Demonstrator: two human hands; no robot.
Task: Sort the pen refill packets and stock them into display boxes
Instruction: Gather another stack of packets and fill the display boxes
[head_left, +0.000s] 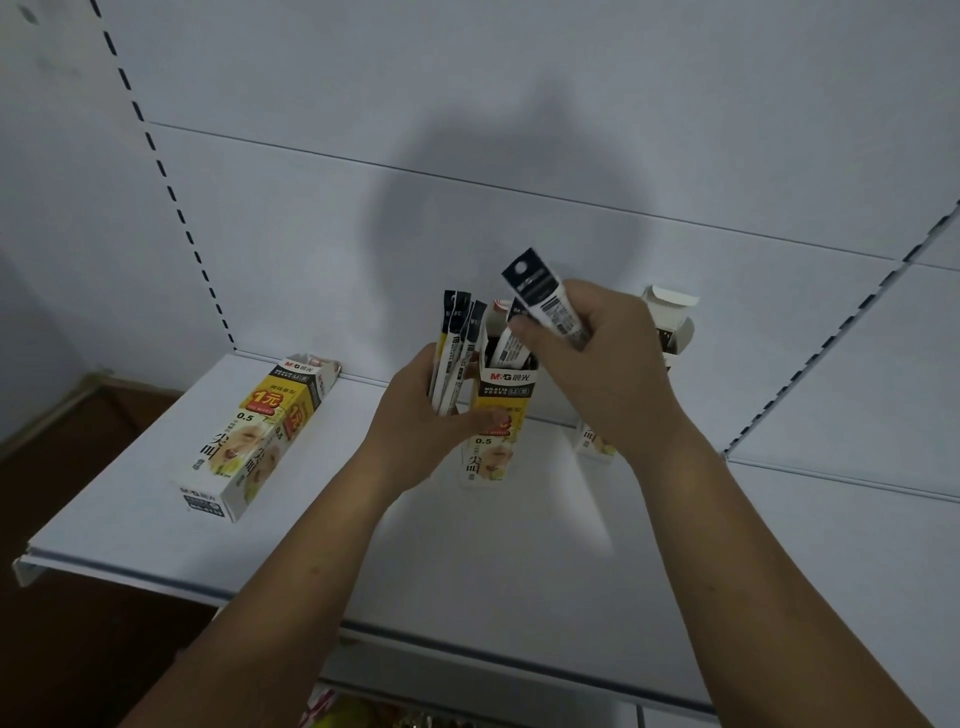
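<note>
At the far left a white and yellow cardboard display box (254, 436) lies flat on the white metal shelf (130, 519), one end toward the back panel, well apart from both hands. The left hand (415, 421) has its fingers curled round a bundle of slim black, white and yellow refill packets (457, 353), held upright with their black tops above the hand. Its thumb lies across the front of an upright white and yellow display box (501, 395) just beside the bundle. This upright box stands on the shelf between the two hands, its top open, with a black and white packet (511, 340) poking out of it. The right hand (608, 364) pinches a single black and white refill packet (545, 301) between thumb and fingers, tilted up to the left, just above the upright box's open top. Behind the right hand stands a third box with a raised white flap (670, 312), mostly hidden. The shelf meets a white back panel (519, 130) with slotted uprights (171, 197). Brown floor (78, 441) shows at the lower left.
</note>
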